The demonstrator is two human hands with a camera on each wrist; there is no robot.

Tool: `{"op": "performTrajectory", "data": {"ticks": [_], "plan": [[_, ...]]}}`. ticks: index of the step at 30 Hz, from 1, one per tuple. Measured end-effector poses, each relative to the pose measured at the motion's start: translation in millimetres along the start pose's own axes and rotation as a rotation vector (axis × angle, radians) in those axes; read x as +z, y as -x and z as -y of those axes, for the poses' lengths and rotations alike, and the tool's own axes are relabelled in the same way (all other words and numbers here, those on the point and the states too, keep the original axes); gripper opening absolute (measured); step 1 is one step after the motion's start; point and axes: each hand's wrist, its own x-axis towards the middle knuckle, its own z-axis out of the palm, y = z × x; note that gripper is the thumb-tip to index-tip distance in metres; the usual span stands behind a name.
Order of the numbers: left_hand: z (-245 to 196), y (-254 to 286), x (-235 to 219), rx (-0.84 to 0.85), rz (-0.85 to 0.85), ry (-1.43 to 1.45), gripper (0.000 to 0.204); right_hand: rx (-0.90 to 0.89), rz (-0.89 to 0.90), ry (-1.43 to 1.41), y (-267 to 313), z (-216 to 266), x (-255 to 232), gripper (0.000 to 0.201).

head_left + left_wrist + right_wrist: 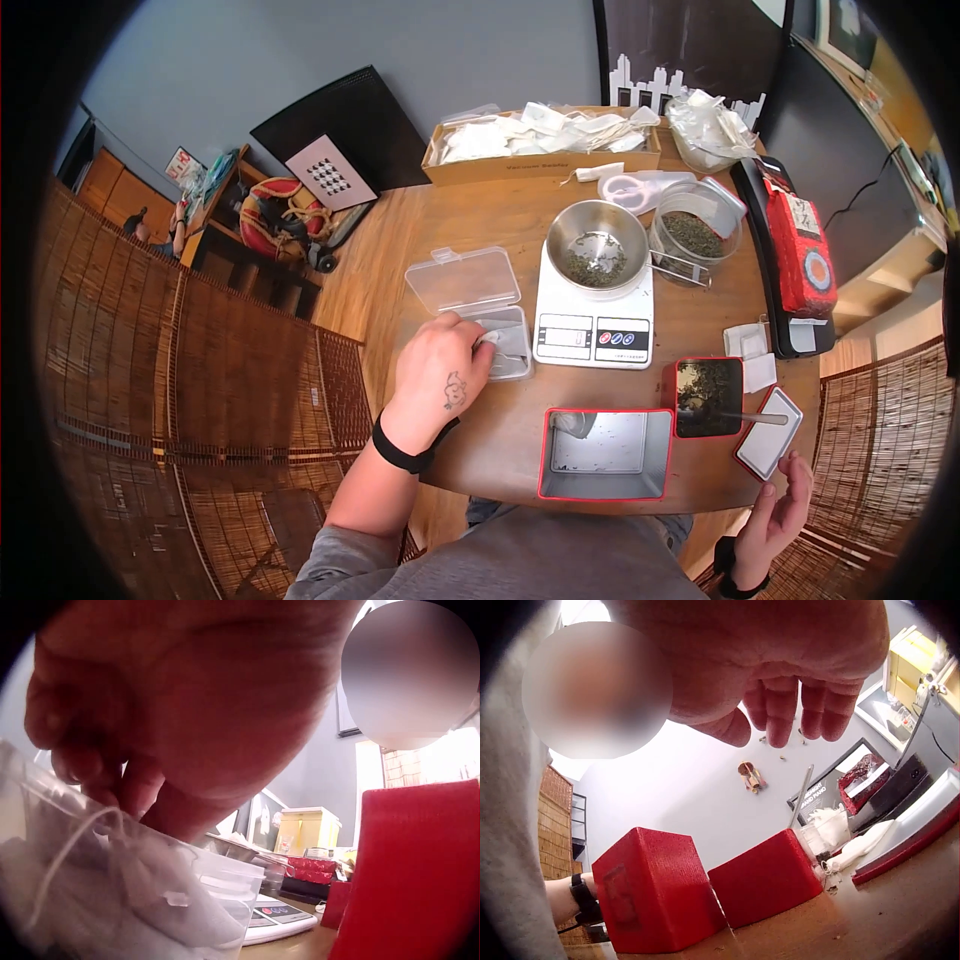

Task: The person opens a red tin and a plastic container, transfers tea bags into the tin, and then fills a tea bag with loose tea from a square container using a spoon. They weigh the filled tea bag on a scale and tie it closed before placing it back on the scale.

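My left hand [440,365] reaches into a clear plastic box [515,372], its fingers pinching a white tea bag [489,350] with a string. More pale bags [157,900] lie in the box under the fingers in the left wrist view. The box's hinged lid [462,280] is folded back. My right hand [778,515] hangs relaxed at the table's edge, holding nothing, fingertips close to a red-rimmed tin lid [770,433]. Between the hands stands an open red tin [605,480] with one bag in its corner. Beside it, a smaller red tin [708,430] holds loose tea and a spoon [765,419].
A steel bowl [597,222] with some tea sits on a white kitchen scale [592,350]. Behind are a clear jar of tea [693,232], white scissors [625,188] and a cardboard box [540,168] of empty bags. A red packet [803,245] lies at the right.
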Motion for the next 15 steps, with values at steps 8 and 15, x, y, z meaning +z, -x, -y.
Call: {"op": "performTrajectory", "data": {"ticks": [8, 15], "plan": [[-12.0, 0.5, -25.4, -0.114, -0.141, 0.098, 0.016, -0.017, 0.017, 0.05, -4.3, 1.3, 1.9, 0.043], [-55.4, 38.9, -78.6, 0.005, -0.222, 0.319, 0.008, 0.013, 0.017, -0.012, -12.6, 7.8, 12.4, 0.041]]}}
